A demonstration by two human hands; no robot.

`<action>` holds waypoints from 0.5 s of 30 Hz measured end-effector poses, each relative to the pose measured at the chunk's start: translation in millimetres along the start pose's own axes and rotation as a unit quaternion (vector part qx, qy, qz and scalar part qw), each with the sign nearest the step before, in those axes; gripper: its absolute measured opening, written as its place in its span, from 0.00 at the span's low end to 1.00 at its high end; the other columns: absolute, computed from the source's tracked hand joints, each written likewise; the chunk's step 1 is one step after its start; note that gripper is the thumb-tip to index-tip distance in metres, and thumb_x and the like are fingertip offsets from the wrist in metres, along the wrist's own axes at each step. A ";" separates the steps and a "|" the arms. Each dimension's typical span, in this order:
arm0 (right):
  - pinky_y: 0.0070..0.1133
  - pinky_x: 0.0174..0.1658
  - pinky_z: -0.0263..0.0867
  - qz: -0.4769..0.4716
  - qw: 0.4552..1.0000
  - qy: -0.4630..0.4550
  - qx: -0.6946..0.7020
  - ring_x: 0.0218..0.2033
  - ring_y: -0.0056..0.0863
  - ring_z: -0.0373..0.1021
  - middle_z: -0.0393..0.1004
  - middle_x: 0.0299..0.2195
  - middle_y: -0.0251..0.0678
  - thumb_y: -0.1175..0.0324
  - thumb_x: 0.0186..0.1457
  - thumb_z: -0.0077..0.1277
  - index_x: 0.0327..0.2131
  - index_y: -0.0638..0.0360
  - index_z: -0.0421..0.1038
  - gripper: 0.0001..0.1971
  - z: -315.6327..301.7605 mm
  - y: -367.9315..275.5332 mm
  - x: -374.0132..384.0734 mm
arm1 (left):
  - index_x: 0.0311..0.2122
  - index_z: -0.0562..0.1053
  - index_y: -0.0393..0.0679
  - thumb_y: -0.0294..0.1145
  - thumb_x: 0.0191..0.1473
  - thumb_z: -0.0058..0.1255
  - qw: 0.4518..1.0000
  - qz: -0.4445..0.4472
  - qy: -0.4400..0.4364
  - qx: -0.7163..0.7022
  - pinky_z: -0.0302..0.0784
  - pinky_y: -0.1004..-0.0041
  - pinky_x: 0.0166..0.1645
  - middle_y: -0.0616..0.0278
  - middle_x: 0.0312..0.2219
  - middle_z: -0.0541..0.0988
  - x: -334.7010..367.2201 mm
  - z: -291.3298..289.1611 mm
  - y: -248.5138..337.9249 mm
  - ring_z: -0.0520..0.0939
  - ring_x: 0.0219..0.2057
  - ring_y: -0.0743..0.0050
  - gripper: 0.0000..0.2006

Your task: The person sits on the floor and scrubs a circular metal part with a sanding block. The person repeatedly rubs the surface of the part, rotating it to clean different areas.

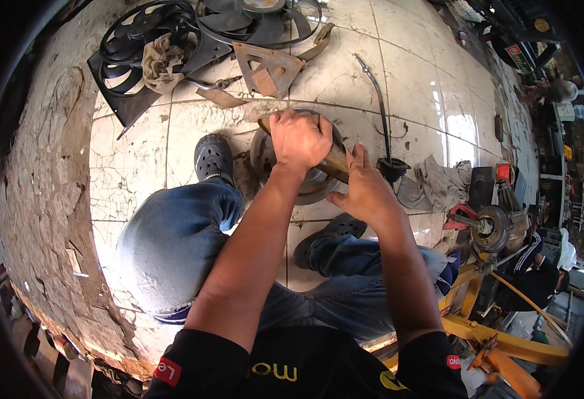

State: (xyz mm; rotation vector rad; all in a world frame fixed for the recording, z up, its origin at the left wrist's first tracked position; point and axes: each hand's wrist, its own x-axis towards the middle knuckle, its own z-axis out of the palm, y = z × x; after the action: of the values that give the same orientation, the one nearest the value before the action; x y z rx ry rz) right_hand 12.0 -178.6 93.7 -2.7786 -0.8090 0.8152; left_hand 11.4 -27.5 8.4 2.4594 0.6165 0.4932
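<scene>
Between my feet a round, rusty metal drum lies on the tiles. Across its top runs a curved brown strip, possibly a brake shoe; my hands hide much of it. My left hand is closed over the strip's upper left part, knuckles up. At the strip's lower right end is my right hand, with thumb and fingers spread apart. Its palm faces the strip's end and seems to touch it, though the contact is partly hidden.
Black radiator fans lie at the far left with a crumpled rag. A rusty triangular bracket is beyond the drum. To the right are a thin black rod, grey cloths and a greasy hub. A person is farther right.
</scene>
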 end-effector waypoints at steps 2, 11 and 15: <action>0.35 0.66 0.56 -0.018 0.999 0.014 -0.043 0.63 0.61 0.55 0.45 0.65 0.70 0.61 0.44 0.68 0.64 0.81 0.43 0.54 6.8 -6.3 -8.0 | 0.21 0.81 0.45 0.41 0.55 0.42 1.000 -0.001 -0.007 -0.002 0.64 0.61 0.51 0.61 0.28 0.84 -0.2 -2.1 -2.9 0.80 0.37 0.60 0.19; 0.36 0.68 0.51 -0.010 0.998 -0.024 -0.055 0.68 0.58 0.47 0.46 0.65 0.70 0.59 0.44 0.68 0.64 0.81 0.42 0.55 4.5 -12.7 -5.9 | 0.21 0.81 0.45 0.42 0.55 0.43 1.000 -0.003 -0.013 0.006 0.64 0.61 0.51 0.59 0.26 0.84 -2.6 -3.0 -4.8 0.80 0.36 0.59 0.19; 0.37 0.67 0.52 -0.021 0.999 0.032 -0.016 0.67 0.58 0.50 0.47 0.66 0.66 0.61 0.44 0.67 0.64 0.80 0.45 0.52 5.0 -16.0 -17.3 | 0.21 0.81 0.44 0.42 0.55 0.43 1.000 0.001 -0.007 -0.012 0.63 0.59 0.51 0.60 0.26 0.83 -3.5 -5.1 -5.2 0.80 0.37 0.59 0.19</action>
State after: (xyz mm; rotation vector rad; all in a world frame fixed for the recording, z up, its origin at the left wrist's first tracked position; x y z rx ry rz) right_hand -10.4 -174.3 101.8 -2.7890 -0.8743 0.7097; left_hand 4.5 -23.3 8.7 2.4396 0.6002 0.4809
